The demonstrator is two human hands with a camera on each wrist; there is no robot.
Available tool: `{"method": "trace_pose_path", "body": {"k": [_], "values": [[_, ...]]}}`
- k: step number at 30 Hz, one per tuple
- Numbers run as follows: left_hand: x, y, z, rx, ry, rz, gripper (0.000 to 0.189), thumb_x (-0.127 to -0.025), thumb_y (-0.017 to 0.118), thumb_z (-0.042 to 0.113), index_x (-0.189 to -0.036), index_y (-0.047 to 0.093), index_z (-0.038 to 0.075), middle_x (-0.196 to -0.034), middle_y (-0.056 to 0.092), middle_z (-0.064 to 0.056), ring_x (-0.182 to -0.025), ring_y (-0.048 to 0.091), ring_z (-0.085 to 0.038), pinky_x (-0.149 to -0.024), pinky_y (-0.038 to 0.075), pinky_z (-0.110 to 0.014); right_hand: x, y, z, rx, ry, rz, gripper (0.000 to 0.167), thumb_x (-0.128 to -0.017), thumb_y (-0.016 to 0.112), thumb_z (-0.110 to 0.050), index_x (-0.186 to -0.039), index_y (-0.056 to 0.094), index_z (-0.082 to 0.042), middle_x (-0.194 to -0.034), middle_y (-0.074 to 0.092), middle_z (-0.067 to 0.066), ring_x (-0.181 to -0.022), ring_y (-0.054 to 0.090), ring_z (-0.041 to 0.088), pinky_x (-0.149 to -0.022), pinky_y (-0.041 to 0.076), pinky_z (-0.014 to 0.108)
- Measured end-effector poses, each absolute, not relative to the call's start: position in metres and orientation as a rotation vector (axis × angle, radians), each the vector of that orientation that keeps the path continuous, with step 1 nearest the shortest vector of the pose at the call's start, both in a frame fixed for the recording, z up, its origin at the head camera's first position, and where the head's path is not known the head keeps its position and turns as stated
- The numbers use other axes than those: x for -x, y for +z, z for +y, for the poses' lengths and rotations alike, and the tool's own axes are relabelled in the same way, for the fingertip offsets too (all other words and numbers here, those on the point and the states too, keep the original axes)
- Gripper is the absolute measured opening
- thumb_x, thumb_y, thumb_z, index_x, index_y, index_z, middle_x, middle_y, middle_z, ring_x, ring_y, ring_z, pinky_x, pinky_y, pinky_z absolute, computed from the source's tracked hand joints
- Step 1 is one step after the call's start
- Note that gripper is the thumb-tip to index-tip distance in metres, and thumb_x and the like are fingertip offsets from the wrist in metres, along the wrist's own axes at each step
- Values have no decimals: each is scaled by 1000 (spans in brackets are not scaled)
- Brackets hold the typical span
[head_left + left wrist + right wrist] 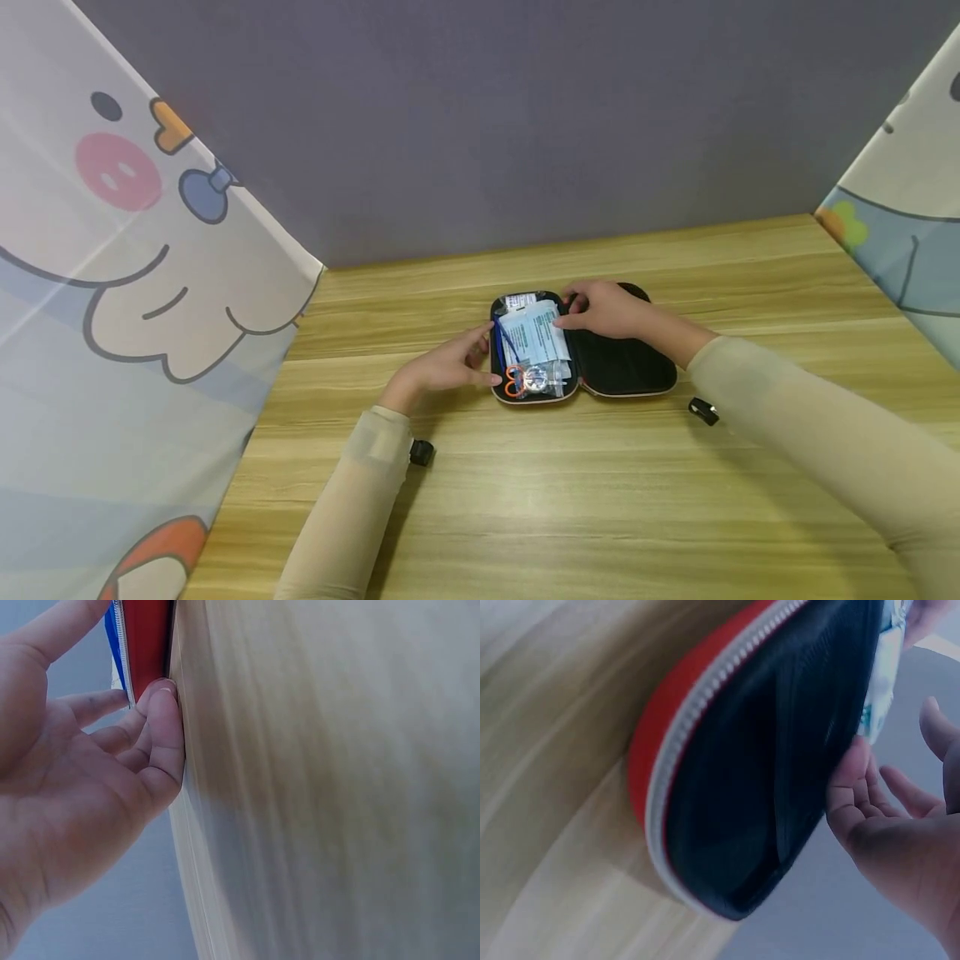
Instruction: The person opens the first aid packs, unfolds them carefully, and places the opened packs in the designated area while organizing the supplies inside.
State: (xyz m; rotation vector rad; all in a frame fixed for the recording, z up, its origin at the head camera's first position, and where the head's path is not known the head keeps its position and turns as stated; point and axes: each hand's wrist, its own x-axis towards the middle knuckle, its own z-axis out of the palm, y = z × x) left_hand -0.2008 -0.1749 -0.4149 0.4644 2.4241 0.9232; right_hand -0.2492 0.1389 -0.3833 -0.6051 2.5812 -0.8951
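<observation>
A zippered case lies unfolded on the table, its red shell (pixel 649 757) showing in the right wrist view. The left half (pixel 537 402) holds pale printed packets (pixel 536 329), a slim blue item (pixel 501 346) and orange-handled scissors (pixel 512 383) beside clear-wrapped pieces. My left hand (pixel 446 362) rests its fingertips against that half's outer left side, thumb apart near the front corner. Over the hinge side of the black-lined right half (pixel 626 367), my right hand (pixel 611 310) has its thumb and fingers spread, fingertips right at the packets' right edge. Its palm hides part of that half.
The wooden table (pixel 585 483) reaches back to a grey wall panel (pixel 525 125). Cartoon-printed cloth (pixel 150 275) borders the left side, and similar cloth (pixel 907 242) stands at the right. A small black device (pixel 422 452) shows by the left wrist, another (pixel 703 411) by the right forearm.
</observation>
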Motion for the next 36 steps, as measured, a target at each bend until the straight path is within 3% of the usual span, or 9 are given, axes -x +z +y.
{"method": "trace_pose_path", "body": {"k": [12, 17, 23, 31, 36], "values": [[202, -415, -175, -475, 914, 2433, 106, -94, 83, 34, -173, 14, 16, -144, 52, -12, -119, 56, -25, -110, 49, -45, 249, -399, 125, 525, -981, 2506, 90, -97, 78, -44, -167, 33, -10, -122, 60, 15, -94, 55, 25, -82, 47, 38], [201, -415, -176, -469, 907, 2445, 106, -94, 83, 33, -173, 15, 17, -143, 53, -11, -120, 56, -25, -111, 49, -46, 248, -407, 122, 506, -964, 2523, 99, -93, 82, -47, -169, 30, -10, -110, 54, 11, -81, 47, 21, -76, 42, 37], [199, -414, -177, -474, 912, 2443, 106, -94, 83, 34, -173, 15, 17, -143, 52, -12, -121, 56, -26, -111, 50, -46, 247, -408, 118, 502, -931, 2565, 91, -91, 84, -47, -158, 44, -1, -100, 49, 7, -74, 43, 18, -73, 40, 35], [198, -412, -178, -481, 920, 2429, 106, -95, 82, 35, -173, 12, 18, -145, 51, -11, -121, 56, -24, -110, 50, -45, 246, -407, 124, 471, -1000, 2519, 85, -90, 85, -47, -150, 42, -3, -117, 54, 13, -93, 52, 25, -81, 45, 39], [198, -413, -178, -485, 924, 2429, 105, -95, 82, 36, -173, 13, 18, -144, 51, -11, -118, 56, -24, -108, 50, -44, 247, -406, 131, 451, -1174, 2430, 74, -92, 85, -37, -143, 42, -5, -117, 63, 13, -88, 60, 25, -78, 53, 37]]}}
